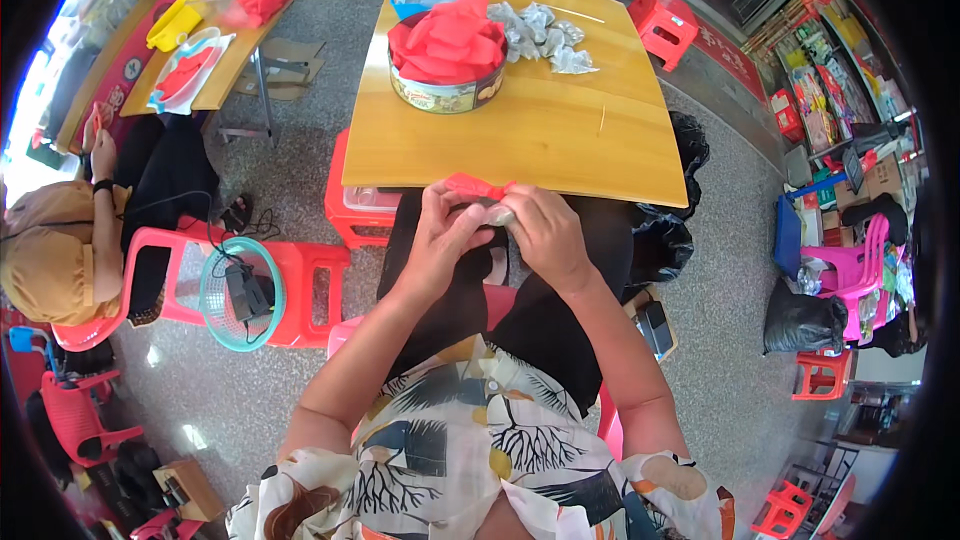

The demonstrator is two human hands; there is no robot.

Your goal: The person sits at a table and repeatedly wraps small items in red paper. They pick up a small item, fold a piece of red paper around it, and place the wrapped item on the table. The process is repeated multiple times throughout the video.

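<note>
Grip of left hand (443, 237) and right hand (547, 237) is pinched closed on red material (476, 185), partly hiding a silvery piece (498, 214).

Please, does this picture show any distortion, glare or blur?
Head view: the table has bowed edges; head view, left: strong light washes out the rim; head view, lower left: glare spots on the floor; head view, centre: left hand and right hand look fairly sharp.

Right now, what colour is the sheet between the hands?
Red; the sheet shows best in the head view.
</note>
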